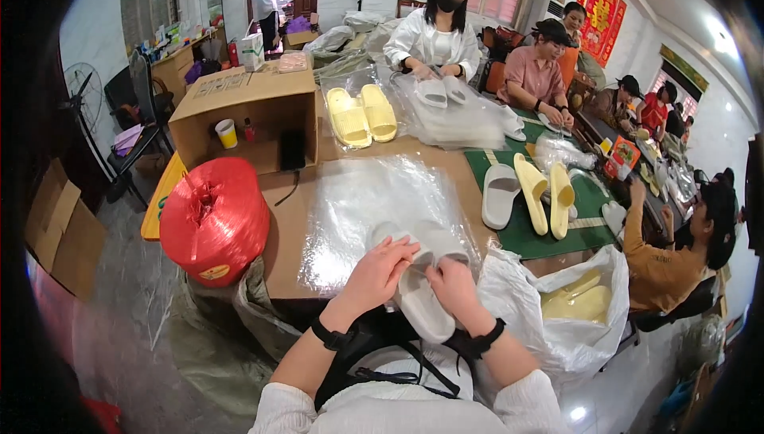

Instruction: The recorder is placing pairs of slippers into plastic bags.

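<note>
At the table's near edge, both my hands are on a pair of pale grey slippers (427, 307). My left hand (382, 268) lies over the left side of the pair, its fingers together and gripping there. My right hand (454, 281) has its fingers curled round the strap area of the near slipper, whose sole tilts toward me. The far part of the pair is partly hidden by my fingers. Beneath and beyond my hands is a stack of clear plastic bags (350, 203).
On the left stand a red twine roll (215, 219) and a cardboard box (247, 93) on its side. Bagged yellow slippers (362, 116) lie ahead. Loose slippers (532, 194) rest on a green mat (509, 237). A white sack (517, 295) is at right. Co-workers (434, 40) sit around.
</note>
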`<state>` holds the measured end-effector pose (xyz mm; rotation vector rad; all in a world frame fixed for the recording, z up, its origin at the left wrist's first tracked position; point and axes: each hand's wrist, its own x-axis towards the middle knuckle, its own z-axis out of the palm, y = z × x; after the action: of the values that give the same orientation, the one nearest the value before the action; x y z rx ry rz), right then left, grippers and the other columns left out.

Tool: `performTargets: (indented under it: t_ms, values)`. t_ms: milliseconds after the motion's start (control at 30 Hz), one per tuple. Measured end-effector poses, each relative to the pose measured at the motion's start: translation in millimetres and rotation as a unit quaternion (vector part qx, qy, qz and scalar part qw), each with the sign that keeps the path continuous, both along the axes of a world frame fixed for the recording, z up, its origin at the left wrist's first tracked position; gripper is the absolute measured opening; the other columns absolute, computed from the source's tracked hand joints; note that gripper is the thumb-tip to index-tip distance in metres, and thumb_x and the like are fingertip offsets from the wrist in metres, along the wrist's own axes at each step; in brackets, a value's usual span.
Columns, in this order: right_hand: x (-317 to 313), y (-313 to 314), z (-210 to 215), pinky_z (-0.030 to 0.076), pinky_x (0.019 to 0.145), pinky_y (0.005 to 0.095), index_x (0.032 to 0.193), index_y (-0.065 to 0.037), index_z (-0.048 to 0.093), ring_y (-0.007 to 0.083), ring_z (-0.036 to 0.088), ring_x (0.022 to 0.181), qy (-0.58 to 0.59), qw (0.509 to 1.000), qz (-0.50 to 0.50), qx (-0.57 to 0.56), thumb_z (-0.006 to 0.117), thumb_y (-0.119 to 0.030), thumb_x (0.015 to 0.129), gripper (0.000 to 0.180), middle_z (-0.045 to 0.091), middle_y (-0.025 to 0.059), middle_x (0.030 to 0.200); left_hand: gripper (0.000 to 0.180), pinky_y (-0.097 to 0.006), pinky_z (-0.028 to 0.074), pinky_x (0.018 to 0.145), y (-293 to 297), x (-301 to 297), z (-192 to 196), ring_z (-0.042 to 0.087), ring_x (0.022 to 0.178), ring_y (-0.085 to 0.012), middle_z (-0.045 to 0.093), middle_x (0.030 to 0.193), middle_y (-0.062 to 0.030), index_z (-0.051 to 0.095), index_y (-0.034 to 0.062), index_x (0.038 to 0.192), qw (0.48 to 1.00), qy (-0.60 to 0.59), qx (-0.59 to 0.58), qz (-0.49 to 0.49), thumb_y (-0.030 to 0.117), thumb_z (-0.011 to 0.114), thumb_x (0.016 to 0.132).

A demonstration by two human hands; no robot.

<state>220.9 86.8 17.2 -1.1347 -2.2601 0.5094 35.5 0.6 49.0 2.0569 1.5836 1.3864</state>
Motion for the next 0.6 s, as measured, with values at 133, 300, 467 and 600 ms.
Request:
performTargets:
  t_ms: [133, 300, 467, 600]
  values:
    - [-19, 9, -6, 0.048, 0.066, 0.0508, 0.08, 0.001, 0.056, 0.0442, 0.061, 0.075, 0.014, 0.999, 0.021, 0.047, 0.06, -0.021, 0.089, 0.024, 0.061, 0.0248, 0.077, 0.02, -0.046, 0.036, 0.112, 1, 0, -1, 0.055, 0.126, -0.0318, 0.065, 0.124, -0.0102, 0.059, 0.0041, 0.112, 0.996, -0.054, -0.019, -0.072, 0.002, 0.051, 0.094]
    - [-40, 44, -14, 0.046, 0.067, 0.0514, 0.078, 0.0, 0.055, 0.0459, 0.06, 0.079, 0.052, 0.999, 0.015, 0.0, 0.065, -0.015, 0.081, 0.018, 0.061, 0.0244, 0.078, 0.022, -0.044, 0.036, 0.112, 1, -4, -1, 0.054, 0.127, -0.0321, 0.064, 0.128, -0.0108, 0.057, 0.0033, 0.115, 0.985, -0.116, -0.014, -0.13, 0.001, 0.048, 0.095]
    - [-82, 72, -15, 0.048, 0.069, 0.049, 0.082, 0.001, 0.055, 0.0459, 0.06, 0.08, 0.084, 0.993, 0.019, 0.075, 0.06, -0.023, 0.091, 0.026, 0.061, 0.0238, 0.077, 0.008, -0.037, 0.038, 0.109, 0, -6, 1, 0.048, 0.135, -0.0273, 0.064, 0.13, -0.013, 0.049, 0.0032, 0.098, 0.97, -0.166, -0.045, -0.173, -0.003, 0.044, 0.098]
    - [-119, 80, -5, 0.049, 0.076, 0.0512, 0.085, 0.002, 0.057, 0.0453, 0.062, 0.087, 0.036, 0.999, -0.023, 0.023, 0.059, -0.028, 0.093, 0.031, 0.064, 0.0255, 0.085, 0.008, -0.036, 0.039, 0.108, -14, -16, 5, 0.049, 0.134, -0.0273, 0.064, 0.13, -0.0129, 0.05, 0.0028, 0.096, 0.966, -0.179, -0.065, -0.173, -0.003, 0.045, 0.097]
